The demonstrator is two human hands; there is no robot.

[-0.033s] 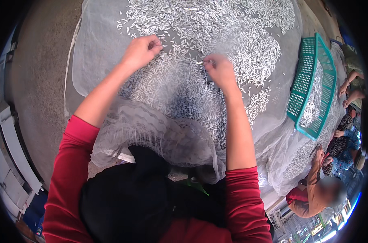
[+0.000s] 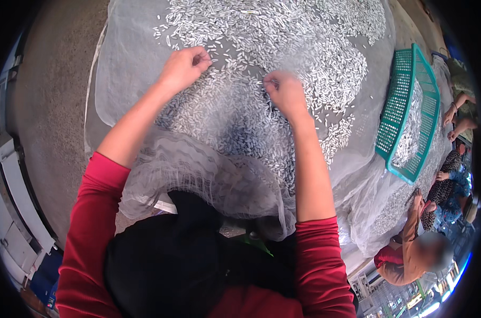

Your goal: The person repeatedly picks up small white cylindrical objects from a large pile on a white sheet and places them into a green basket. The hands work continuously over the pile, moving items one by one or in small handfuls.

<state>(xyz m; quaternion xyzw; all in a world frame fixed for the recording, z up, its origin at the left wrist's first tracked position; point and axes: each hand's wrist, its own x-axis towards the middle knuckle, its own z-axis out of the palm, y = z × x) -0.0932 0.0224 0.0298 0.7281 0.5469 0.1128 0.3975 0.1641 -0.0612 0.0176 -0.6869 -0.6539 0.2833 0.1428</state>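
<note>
Several small silvery dried fish [image 2: 283,37] lie spread over a fine white net [image 2: 129,58] in front of me. My left hand [image 2: 184,66] rests on the near left part of the heap with its fingers curled shut; I cannot see whether anything is inside it. My right hand [image 2: 285,93] is a little to the right and nearer to me, with thumb and forefinger pinched on one small fish [image 2: 261,82]. Both forearms are bare, with red sleeves pushed up to the elbows.
The net bunches up in folds [image 2: 208,175] over my lap. A teal plastic basket [image 2: 396,106] holding more fish lies at the right. Other people sit at the right edge [image 2: 410,254], hands [image 2: 455,114] at another net. Bare concrete floor [image 2: 49,132] is at the left.
</note>
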